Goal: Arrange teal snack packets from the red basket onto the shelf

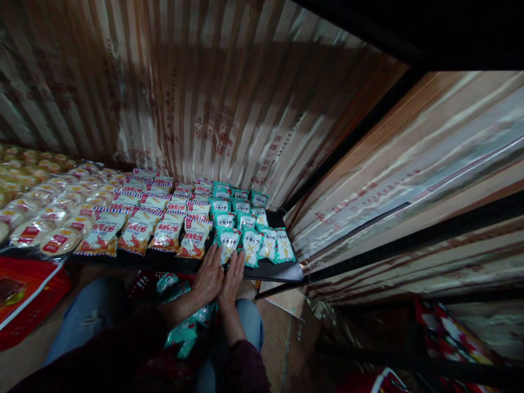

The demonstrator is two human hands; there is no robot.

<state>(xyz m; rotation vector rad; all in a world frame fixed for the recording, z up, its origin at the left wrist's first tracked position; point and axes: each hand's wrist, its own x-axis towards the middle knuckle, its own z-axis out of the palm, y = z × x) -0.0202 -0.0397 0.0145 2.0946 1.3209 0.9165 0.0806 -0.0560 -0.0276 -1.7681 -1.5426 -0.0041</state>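
Observation:
At the shelf's front edge, my left hand point(208, 275) and my right hand point(231, 277) lie side by side, fingers stretched forward. Between and just beyond the fingertips is a teal and white snack packet point(228, 240), front piece of its row. The left fingertips touch its left lower side, the right ones its right lower side; neither hand is wrapped round it. Right of it stands another teal packet point(251, 244) in the front row, with more rows behind. To the left, nearest my left hand, is a red, white and blue snack bag point(195, 237).
Round wrapped crackers point(61, 240) fill the left of the black shelf point(270, 271). More teal packets point(184, 333) lie below, between my knees. A red basket point(36, 305) stands at lower left. Black frame bars point(368, 248) and sheeted walls close in the right side.

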